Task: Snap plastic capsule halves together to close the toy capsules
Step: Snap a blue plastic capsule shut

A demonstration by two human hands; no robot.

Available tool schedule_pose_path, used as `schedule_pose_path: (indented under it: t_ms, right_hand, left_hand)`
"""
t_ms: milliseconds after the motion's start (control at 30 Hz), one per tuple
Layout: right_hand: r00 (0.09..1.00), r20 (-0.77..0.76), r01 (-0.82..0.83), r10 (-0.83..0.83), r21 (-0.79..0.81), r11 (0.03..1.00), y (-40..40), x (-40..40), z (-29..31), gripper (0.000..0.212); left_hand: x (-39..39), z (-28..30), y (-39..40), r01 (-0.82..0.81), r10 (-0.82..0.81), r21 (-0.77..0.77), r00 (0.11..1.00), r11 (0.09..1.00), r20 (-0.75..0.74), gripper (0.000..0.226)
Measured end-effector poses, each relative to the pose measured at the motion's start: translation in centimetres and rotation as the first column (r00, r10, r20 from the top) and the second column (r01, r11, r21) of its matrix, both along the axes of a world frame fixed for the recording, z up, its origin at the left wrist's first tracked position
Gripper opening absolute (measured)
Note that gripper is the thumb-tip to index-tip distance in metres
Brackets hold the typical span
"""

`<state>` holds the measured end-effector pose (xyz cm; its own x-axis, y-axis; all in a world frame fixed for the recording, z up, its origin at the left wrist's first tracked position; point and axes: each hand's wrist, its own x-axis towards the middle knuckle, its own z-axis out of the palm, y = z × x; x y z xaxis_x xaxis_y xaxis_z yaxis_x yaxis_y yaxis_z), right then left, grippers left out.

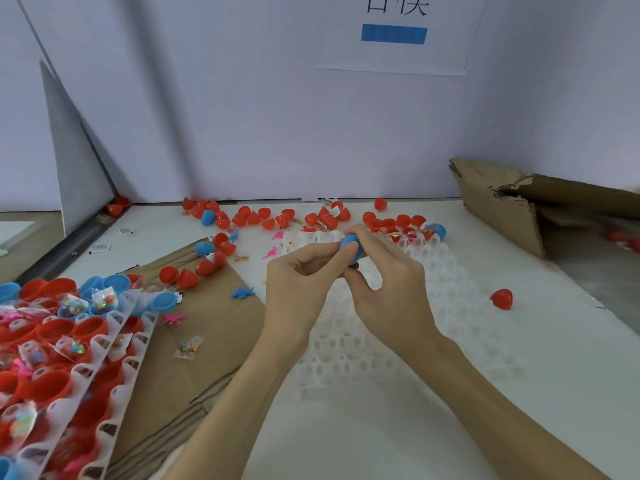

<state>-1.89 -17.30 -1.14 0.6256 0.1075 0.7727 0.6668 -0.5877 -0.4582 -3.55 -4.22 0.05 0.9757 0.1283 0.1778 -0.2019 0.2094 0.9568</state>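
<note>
Blue capsule (351, 244) held above the white tray (408, 327), pinched between the fingertips of both hands. Left hand (298, 289) grips it from the left; right hand (388, 285) curls over its top. Smooth, rounded shell, mostly hidden by fingers.

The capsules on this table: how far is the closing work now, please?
Done: I cannot tell; the white tray under the hands looks mostly unfilled, and the red pieces near the wall may be loose halves. In hand: the left hand and the right hand both grip one blue capsule. Left: the left tray holds many open red and blue halves with toy packets inside.
</note>
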Motion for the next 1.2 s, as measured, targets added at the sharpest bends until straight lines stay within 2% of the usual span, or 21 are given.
schedule_pose_path:
  t_ms: [267, 500, 600, 733, 967, 1033, 1133, 1200]
  right_hand:
    - [0.998, -0.047, -0.048, 0.05, 0.037, 0.998, 0.5, -0.1, 0.0, 0.048]
    - [0.993, -0.12, 0.003, 0.005, 0.069, 0.998, 1.1, -0.3, -0.5, 0.052]
    - [0.992, -0.12, -0.021, 0.028, 0.058, 0.998, 1.3, -0.3, -0.6, 0.047]
    - [0.994, -0.09, -0.053, 0.056, 0.035, 0.998, 1.1, -0.1, -0.4, 0.038]
    - [0.999, -0.049, 0.007, -0.005, 0.042, 0.999, 0.5, 0.2, -0.4, 0.043]
    - [0.993, -0.107, -0.033, 0.039, 0.053, 0.998, 0.5, 0.2, -0.4, 0.048]
    - [0.966, -0.25, -0.056, 0.059, 0.018, 0.998, 1.0, 0.1, -0.7, 0.061]
    - [0.967, -0.251, -0.028, 0.032, 0.019, 0.999, 1.2, 0.0, -0.9, 0.063]
  left_hand:
    - [-0.1, 0.3, -0.1, -0.066, 0.063, 0.039, 0.996, 0.997, 0.064, 0.017]
    - [-0.6, -0.6, -1.3, -0.303, 0.227, 0.303, 0.938, 0.904, 0.261, 0.03]
    - [-0.8, -0.8, -1.7, -0.364, 0.272, 0.304, 0.913, 0.881, 0.305, 0.031]
    - [-1.0, -0.7, -1.9, -0.357, 0.281, 0.269, 0.917, 0.895, 0.283, 0.032]
    - [-0.8, 0.0, -1.6, -0.226, 0.196, 0.146, 0.961, 0.963, 0.195, 0.021]
    - [-0.7, 0.2, -1.4, -0.19, 0.173, 0.109, 0.974, 0.976, 0.144, 0.019]
    - [-0.5, -0.2, -1.3, -0.3, 0.259, 0.223, 0.946, 0.928, 0.193, 0.024]
    - [-0.5, -0.3, -1.4, -0.378, 0.289, 0.316, 0.911, 0.87, 0.293, 0.029]
